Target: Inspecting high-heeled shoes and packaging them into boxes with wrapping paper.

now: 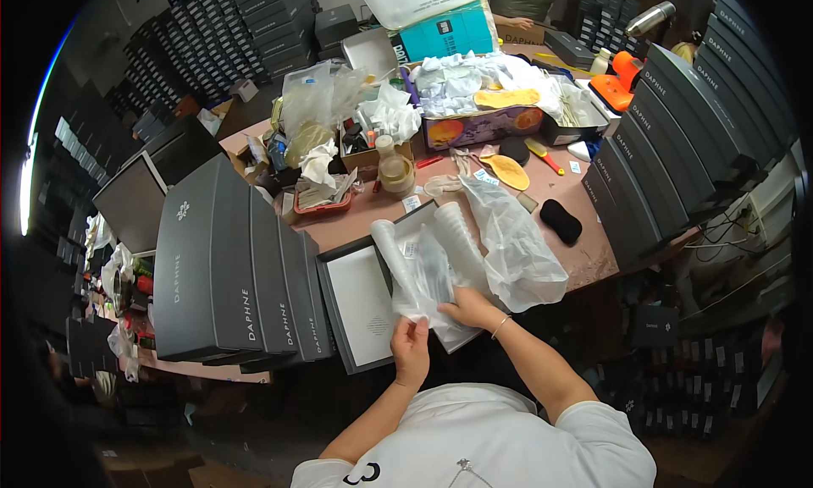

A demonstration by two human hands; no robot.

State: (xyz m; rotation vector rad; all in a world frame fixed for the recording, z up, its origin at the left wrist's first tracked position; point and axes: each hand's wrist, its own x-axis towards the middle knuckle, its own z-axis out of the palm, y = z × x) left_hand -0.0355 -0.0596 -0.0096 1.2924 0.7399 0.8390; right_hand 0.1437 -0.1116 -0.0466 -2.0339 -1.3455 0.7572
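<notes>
In front of me lies an open dark grey shoebox (360,314) with a white inside. Over its right half spreads a translucent plastic sheet or bag (434,272), with two white ribbed, roll-like pieces (461,241) standing up from it; whether they are part of the wrapping I cannot tell. My left hand (412,351) pinches the near left edge of the plastic. Farther right, my right hand (470,310) grips its near edge, fingers partly hidden in the folds. A crumpled clear plastic bag (525,251) lies on the table just beyond my right hand.
Stacked grey shoeboxes rise on the left (212,268) and the right (652,149). Behind are a carton of white paper (483,124), a glass bottle (395,170), a red basket (322,204), a black shoe-shaped pad (561,221), a yellow insole (508,171) and an orange tape dispenser (618,82).
</notes>
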